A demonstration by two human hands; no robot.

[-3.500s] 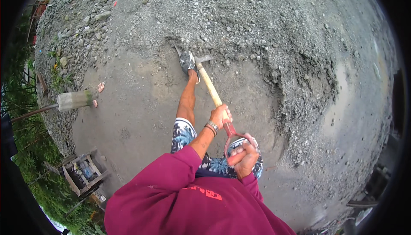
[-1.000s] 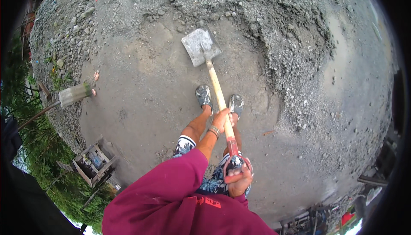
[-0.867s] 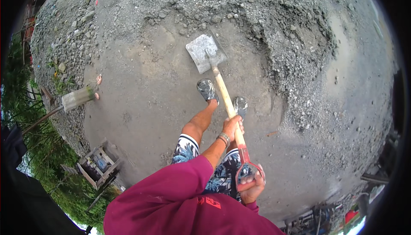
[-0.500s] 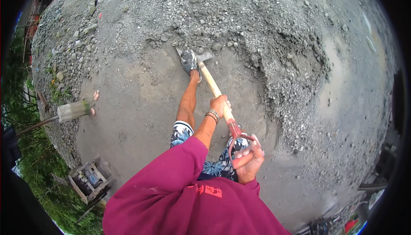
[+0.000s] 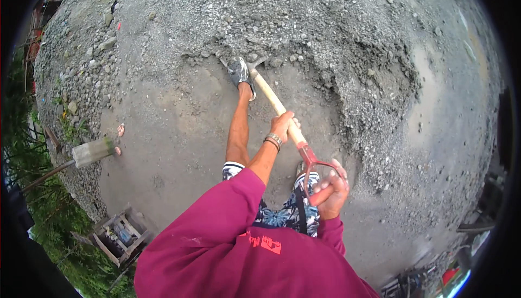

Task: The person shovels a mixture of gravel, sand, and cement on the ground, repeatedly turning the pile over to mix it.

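Note:
A shovel (image 5: 271,96) with a pale wooden shaft slants from the gravel down to its red D-shaped handle (image 5: 313,159). Partway along the shaft, my left hand (image 5: 283,125) is closed round the wood, a watch and dark band at its wrist. My right hand (image 5: 334,189) grips the crossbar of the D-handle. One foot in a dark and white clog (image 5: 237,71) presses on the shovel's blade (image 5: 260,61), covering its middle. The blade's front edge is hidden in the foot of the gravel pile (image 5: 260,16).
Loose gravel banks up ahead and to the right, beside a muddy puddle (image 5: 426,103). Larger stones (image 5: 108,43) lie at left. A concrete block on a pole (image 5: 93,151) and a wooden box (image 5: 120,237) stand at the left, with greenery beyond.
The shovel's handle end has swung right and slightly down, both hands moving with it. The blade has gone a little farther into the gravel under the foot.

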